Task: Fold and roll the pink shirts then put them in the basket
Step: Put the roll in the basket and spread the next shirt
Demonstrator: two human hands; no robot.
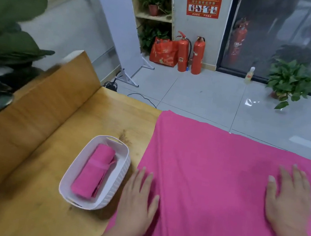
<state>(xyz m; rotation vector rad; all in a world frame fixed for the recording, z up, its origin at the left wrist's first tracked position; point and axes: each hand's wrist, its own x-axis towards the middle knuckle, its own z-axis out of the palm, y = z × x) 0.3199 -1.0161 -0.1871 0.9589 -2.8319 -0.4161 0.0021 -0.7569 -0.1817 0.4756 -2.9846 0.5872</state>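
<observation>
Pink cloth, thin and limp: the shirt lies spread over the right of the desk. Both hands rest flat on it, fingers straight and holding nothing, the left hand at its left edge and the right hand further right. It looks light, soft and apt to slide on wood (creases run down the left side), so pinch an edge or corner to fold. The basket, just left, holds one roll.

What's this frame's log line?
left hand: flat on spread pink shirt edge | right hand: flat on it | white basket: holds one rolled shirt
</observation>
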